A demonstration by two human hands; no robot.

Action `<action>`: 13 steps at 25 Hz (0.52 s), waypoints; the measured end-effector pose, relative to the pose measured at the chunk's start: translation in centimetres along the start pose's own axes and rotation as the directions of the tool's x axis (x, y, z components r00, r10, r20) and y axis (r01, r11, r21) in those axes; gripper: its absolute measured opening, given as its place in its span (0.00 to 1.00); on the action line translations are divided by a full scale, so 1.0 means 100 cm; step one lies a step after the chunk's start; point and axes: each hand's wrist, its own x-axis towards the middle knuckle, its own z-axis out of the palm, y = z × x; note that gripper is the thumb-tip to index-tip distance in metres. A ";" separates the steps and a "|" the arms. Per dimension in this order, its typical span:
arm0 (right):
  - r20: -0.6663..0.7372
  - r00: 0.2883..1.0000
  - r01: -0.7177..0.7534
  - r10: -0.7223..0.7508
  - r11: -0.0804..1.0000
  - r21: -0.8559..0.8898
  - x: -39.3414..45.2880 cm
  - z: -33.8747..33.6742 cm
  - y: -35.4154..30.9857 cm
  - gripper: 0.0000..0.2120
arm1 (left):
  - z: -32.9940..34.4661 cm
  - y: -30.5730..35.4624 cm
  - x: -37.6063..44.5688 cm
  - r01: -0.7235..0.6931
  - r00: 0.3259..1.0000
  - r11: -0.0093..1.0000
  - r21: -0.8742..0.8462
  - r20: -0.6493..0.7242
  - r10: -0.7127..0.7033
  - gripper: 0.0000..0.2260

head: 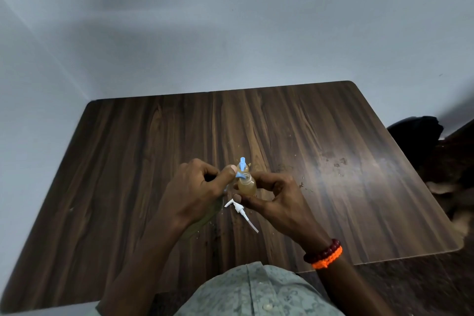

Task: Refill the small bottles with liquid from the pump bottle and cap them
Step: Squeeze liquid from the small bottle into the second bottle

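Note:
A small clear bottle point(247, 185) full of amber liquid is gripped by my right hand point(274, 196) above the middle of the wooden table point(128, 161); its mouth is uncovered. My left hand point(196, 187) pinches a small blue cap point(239, 175) right at that mouth. Just behind stands a second small bottle with a blue pointed cap point(242, 162), mostly hidden by my fingers. A white pump head point(241, 213) with its long tube lies flat on the table below my hands. Under my left wrist shows part of a clear greenish container point(205, 218), largely hidden.
Wet smears and droplets point(333, 161) mark the table to the right of my hands. A dark object point(415, 136) sits beyond the table's right edge. A grey wall runs along the back and left.

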 end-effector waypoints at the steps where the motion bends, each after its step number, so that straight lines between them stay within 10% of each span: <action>1: 0.000 1.000 -0.001 0.001 1.000 0.000 0.000 0.000 0.000 0.15 | 0.001 0.000 0.000 -0.006 1.000 1.000 -0.001 0.002 0.006 0.36; 8: 0.002 1.000 0.007 -0.007 1.000 -0.006 0.000 0.000 0.001 0.16 | 0.001 -0.002 -0.001 -0.005 1.000 0.999 -0.048 0.018 0.006 0.35; 13: 0.002 1.000 0.002 -0.002 1.000 0.007 0.001 -0.002 0.002 0.16 | 0.001 -0.003 -0.001 -0.054 0.997 0.997 -0.057 0.061 0.057 0.52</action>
